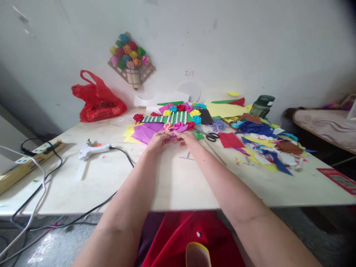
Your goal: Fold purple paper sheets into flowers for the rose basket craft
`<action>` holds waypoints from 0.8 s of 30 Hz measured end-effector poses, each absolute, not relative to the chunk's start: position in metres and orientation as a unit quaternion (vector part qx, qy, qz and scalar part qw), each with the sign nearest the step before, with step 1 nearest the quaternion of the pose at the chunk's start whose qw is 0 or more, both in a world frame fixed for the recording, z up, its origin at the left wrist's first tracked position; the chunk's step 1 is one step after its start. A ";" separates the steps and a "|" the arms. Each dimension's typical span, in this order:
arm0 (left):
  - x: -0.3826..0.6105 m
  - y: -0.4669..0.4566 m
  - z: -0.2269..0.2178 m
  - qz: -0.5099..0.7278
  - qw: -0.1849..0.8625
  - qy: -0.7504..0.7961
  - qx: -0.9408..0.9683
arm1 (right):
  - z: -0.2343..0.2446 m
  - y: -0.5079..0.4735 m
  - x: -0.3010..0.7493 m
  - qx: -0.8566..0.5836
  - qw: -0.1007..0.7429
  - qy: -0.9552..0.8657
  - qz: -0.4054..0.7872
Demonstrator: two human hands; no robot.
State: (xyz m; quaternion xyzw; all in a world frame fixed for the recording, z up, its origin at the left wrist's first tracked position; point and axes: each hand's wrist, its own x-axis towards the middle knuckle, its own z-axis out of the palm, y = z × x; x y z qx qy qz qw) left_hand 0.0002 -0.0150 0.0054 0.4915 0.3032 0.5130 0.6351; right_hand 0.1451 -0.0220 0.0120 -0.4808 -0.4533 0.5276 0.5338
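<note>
Near the middle of the table, my left hand (159,141) and my right hand (188,138) meet, fingertips pinched together on a small piece of purple paper (182,129). My fingers cover part of it. Just beyond them lies a green craft piece (167,118) with white stripes, edged by paper flowers in red, blue, yellow and pink. Sheets of purple paper (144,133) and yellow paper (129,134) are left of the hands. To the right are black-handled scissors (212,137), a thin stick (215,151) and a red paper square (231,140).
A white glue gun (94,150) rests at left, its black cord crossing the table edge. Behind are a power strip (41,154) and a red plastic bag (100,100). Colourful paper scraps (261,137) and a dark green bottle (261,106) occupy the right.
</note>
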 end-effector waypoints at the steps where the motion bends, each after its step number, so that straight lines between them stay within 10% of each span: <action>1: 0.000 -0.015 0.005 0.509 0.636 0.303 0.495 | 0.012 -0.022 0.144 -0.489 0.542 -0.446 0.518; 24: -0.006 -0.012 0.004 0.490 0.573 0.319 0.575 | 0.017 -0.017 0.155 -0.488 0.592 -0.338 0.546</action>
